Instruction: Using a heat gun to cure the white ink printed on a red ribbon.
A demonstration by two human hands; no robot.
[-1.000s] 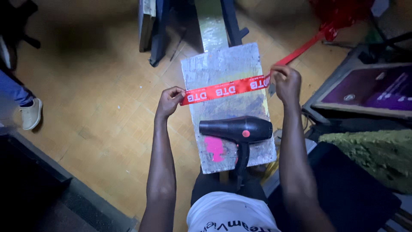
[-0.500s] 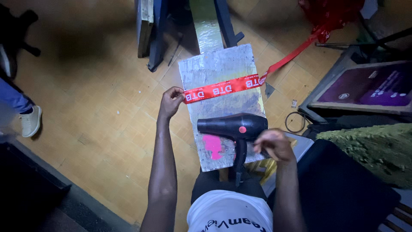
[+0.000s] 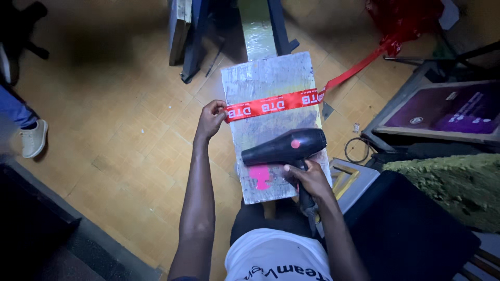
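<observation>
On the grey board (image 3: 271,83) across my lap, the red printed ribbon (image 3: 271,105) lies flat, crossing it from edge to edge. My left hand (image 3: 211,118) pinches the ribbon's left end at the board edge. My right hand (image 3: 308,179) is wrapped around the handle of the black hair dryer (image 3: 285,148), which rests just below the ribbon. I judge that good practice is to hold the ribbon taut and aim the nozzle evenly along it.

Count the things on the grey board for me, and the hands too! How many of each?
Red ribbon: 1
Black hair dryer: 1
Pink patch: 1
Hands: 2, the left hand on the ribbon's end, the right hand at the dryer's handle
Grey board itself: 1
Total: 6
</observation>
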